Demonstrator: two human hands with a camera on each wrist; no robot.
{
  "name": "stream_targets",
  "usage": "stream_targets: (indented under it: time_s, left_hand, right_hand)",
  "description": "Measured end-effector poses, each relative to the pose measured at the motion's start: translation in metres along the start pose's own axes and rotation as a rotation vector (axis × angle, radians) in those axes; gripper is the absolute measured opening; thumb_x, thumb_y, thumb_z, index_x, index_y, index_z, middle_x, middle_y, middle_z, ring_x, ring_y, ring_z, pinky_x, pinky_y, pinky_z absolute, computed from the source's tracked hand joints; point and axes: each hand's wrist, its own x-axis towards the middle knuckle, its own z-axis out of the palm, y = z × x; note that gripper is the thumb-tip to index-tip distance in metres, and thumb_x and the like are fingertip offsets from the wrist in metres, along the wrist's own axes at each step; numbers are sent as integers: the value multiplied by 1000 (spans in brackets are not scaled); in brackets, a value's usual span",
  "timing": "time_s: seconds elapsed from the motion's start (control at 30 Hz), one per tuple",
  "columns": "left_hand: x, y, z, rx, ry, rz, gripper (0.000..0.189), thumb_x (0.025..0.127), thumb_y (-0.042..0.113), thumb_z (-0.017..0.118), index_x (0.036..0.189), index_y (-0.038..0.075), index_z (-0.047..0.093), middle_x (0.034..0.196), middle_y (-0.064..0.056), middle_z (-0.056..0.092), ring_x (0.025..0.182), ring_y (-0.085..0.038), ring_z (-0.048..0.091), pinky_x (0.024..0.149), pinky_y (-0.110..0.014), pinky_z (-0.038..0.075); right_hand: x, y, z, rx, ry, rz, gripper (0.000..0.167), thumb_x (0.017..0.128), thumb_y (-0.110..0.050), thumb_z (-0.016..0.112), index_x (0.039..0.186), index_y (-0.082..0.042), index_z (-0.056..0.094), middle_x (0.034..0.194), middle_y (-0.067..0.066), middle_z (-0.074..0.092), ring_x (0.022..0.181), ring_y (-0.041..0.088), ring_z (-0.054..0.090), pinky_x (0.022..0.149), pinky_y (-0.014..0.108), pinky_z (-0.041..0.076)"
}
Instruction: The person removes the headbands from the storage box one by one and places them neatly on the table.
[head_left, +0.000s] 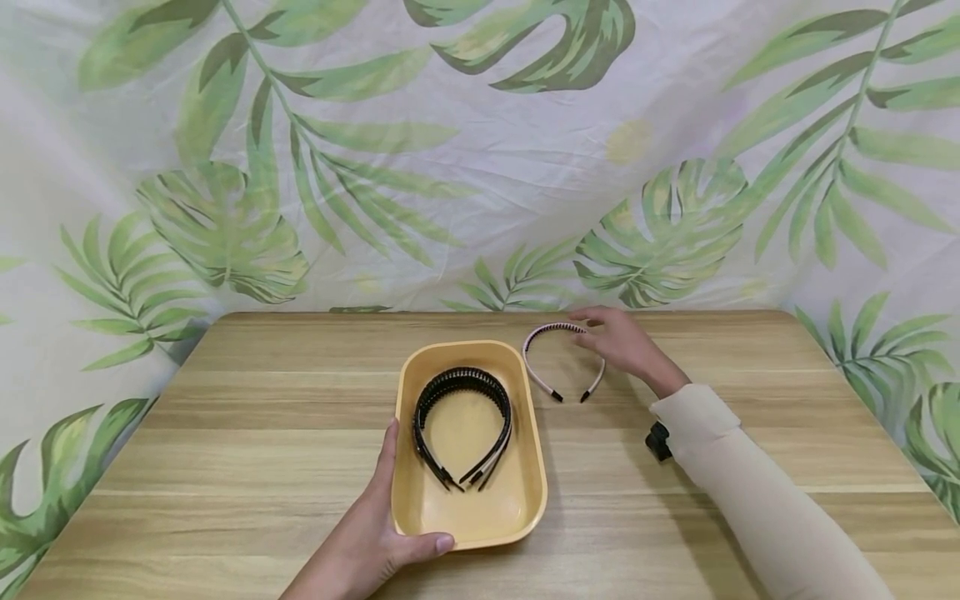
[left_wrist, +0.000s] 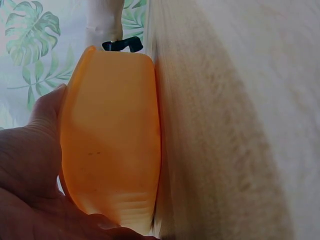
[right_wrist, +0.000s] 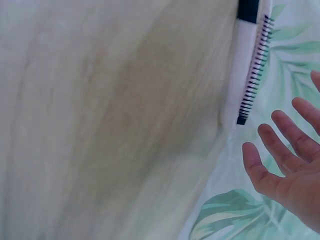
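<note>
A yellow plastic bin [head_left: 536, 508] stands on the table with several black headbands [head_left: 463, 379] nested inside it. My left hand [head_left: 367, 525] grips the bin's near left corner, thumb over the front rim and fingers along the left side. In the left wrist view, that hand [left_wrist: 30, 170] lies against the orange-looking wall of the bin [left_wrist: 112, 125]. To the right of the bin lies a pale pink headband [head_left: 528, 358] with dark teeth and black tips. Over its right side, my right hand [head_left: 618, 337] reaches with spread fingers; the right wrist view shows this hand [right_wrist: 295, 165] beside the headband [right_wrist: 242, 70], holding nothing.
The wood-grain table [head_left: 262, 433] reaches back to a leaf-print cloth [head_left: 420, 208] hanging behind it. A small black device [head_left: 658, 442] sits at the right wrist, by the cream sleeve [head_left: 757, 492].
</note>
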Motion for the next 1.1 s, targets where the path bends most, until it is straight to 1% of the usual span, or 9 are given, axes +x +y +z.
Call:
stream_targets:
  time_s: [0.1,0.2,0.33,0.53,0.67,0.87,0.93,1.03,1.1]
  left_hand:
    - [0,0,0,-10,-3,7,152,69,40,98,168,22,-16,178,-11,2,156,-32,30,117,-18,26]
    - [0,0,0,-14,-4,10,152,70,40,98,168,22,-16,178,-12,2,156,-33,29,118,-19,26]
    - [0,-1,0,-14,-7,16,152,70,40,98,168,22,-17,177,-12,2,156,-33,29,119,-20,26]
    - [0,-2,0,-26,-9,26,151,70,39,98,168,21,-16,177,-12,2,156,-33,30,115,-14,26]
    - [1,-2,0,-27,-7,33,152,70,39,98,168,22,-17,177,-12,2,156,-32,29,117,-17,26]
    - [1,-2,0,0,-4,38,152,70,41,97,167,23,-18,177,-12,2,156,-33,28,123,-32,26]
    - [1,-2,0,3,-3,39,152,70,41,97,167,24,-18,177,-12,2,156,-33,28,123,-34,26]
    - [0,-2,0,-1,-1,39,151,70,41,97,167,24,-17,177,-12,3,156,-32,29,122,-30,26]
    - [0,-2,0,-14,-2,37,151,70,40,97,168,23,-17,177,-11,4,155,-32,31,120,-24,27]
  right_hand:
    - [-7,-5,0,8,13,-23,49,104,-21,64,148,0,57,153,21,56,139,44,52,113,63,41]
    - [-13,-10,0,27,29,-50,53,104,-21,64,152,-1,52,151,21,57,138,44,53,112,63,42]
    - [-19,-17,2,31,55,-108,57,103,-18,64,155,-1,48,148,23,60,136,44,55,108,62,46]
    - [-28,-30,6,53,76,-175,57,100,-11,66,153,1,50,144,24,63,132,44,59,104,59,51]
    - [-34,-40,10,76,74,-189,57,99,-10,68,153,0,51,138,24,66,128,43,62,100,55,55]
    - [-41,-53,15,107,64,-192,56,101,-12,68,153,-3,52,134,20,69,120,39,66,95,53,57]
    - [-43,-56,17,116,65,-198,55,101,-12,68,153,-3,52,132,19,69,117,37,67,94,53,57]
    - [-44,-61,21,129,67,-211,55,99,-9,69,152,-3,54,129,18,71,113,35,69,91,51,58]
    - [-43,-63,24,141,69,-215,55,98,-7,69,151,-3,54,128,18,72,111,33,70,90,50,58]
